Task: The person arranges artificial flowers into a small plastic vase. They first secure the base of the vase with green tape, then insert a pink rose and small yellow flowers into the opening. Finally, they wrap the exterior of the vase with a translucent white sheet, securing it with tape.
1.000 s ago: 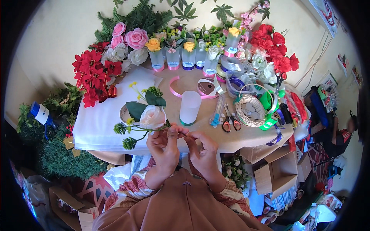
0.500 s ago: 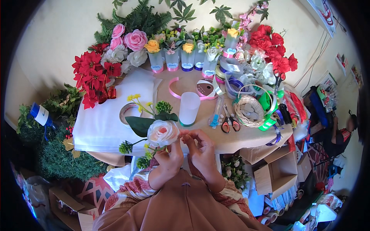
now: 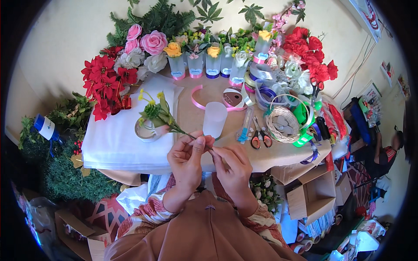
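Over the table's near edge, my left hand (image 3: 186,163) pinches the stems of a small artificial flower bunch (image 3: 160,112), its fingers closed. The bunch tilts up and to the left, showing yellow blossoms, green sprigs and leaves; its pale rose is mostly turned out of sight. At the lower end of the stems, my right hand (image 3: 234,170) closes thumb and fingers on them. Just beyond my hands stands a frosted white cup (image 3: 215,119), upright. Left of it, a tape roll (image 3: 147,135) lies on white sheets (image 3: 117,143), partly behind the bunch.
Orange-handled scissors (image 3: 261,135) and a wicker basket (image 3: 282,124) lie to the right, near a pink ribbon (image 3: 197,98). Finished-looking flower cups (image 3: 212,67) line the back between red poinsettias (image 3: 104,78) and red flowers (image 3: 307,50). An open cardboard box (image 3: 311,198) stands below right; a person (image 3: 387,152) sits far right.
The flower bunch has turned, so its rose no longer faces me and its stems now show. My left hand has shifted slightly up and opened its palm more toward me.
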Available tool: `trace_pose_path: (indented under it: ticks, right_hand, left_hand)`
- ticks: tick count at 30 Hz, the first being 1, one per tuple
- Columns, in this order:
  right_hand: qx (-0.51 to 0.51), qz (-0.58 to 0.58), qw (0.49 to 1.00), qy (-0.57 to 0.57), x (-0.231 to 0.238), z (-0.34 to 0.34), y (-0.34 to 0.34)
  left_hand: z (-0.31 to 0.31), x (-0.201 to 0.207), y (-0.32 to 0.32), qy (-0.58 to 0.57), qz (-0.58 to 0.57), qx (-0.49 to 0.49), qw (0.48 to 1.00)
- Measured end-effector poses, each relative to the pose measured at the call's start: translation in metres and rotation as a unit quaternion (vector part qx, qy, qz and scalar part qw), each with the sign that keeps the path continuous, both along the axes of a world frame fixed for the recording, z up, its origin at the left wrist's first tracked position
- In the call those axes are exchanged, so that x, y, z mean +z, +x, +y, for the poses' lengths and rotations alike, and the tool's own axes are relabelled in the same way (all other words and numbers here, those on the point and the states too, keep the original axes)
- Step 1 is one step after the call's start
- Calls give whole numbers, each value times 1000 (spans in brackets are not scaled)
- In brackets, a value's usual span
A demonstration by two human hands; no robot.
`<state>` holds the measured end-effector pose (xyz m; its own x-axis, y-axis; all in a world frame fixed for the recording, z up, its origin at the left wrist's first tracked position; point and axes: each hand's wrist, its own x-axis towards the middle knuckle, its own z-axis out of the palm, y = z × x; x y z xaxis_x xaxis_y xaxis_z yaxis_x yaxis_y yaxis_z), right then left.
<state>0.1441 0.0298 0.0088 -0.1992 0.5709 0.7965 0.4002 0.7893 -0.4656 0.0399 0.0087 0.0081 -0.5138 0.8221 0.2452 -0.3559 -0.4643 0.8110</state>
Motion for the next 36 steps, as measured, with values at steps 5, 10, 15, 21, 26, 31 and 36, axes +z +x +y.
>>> trace_pose_path:
  ticks: [5, 10, 15, 21, 26, 31, 36]
  right_hand:
    - [87, 97, 971, -198, 13, -6, 11]
    - [138, 109, 956, -236, 11, -5, 16]
    - [139, 130, 940, -285, 14, -9, 12]
    - [123, 134, 939, -294, 18, -11, 10]
    - [129, 131, 949, -258, 14, -10, 10]
    - [128, 128, 954, -240, 15, -11, 11]
    - [110, 121, 966, -201, 16, -9, 10]
  left_hand:
    - [-5, 11, -12, 6, -43, -26, 999]
    - [-9, 13, -12, 21, -39, -32, 999]
    - [-10, 15, -9, 20, -25, -27, 999]
    - [-9, 14, -7, 26, -49, -34, 998]
    - [-10, 13, -6, 30, -51, -42, 997]
    - [-11, 13, -5, 49, -54, -49, 996]
    - [-12, 14, -2, 53, -63, -53, 995]
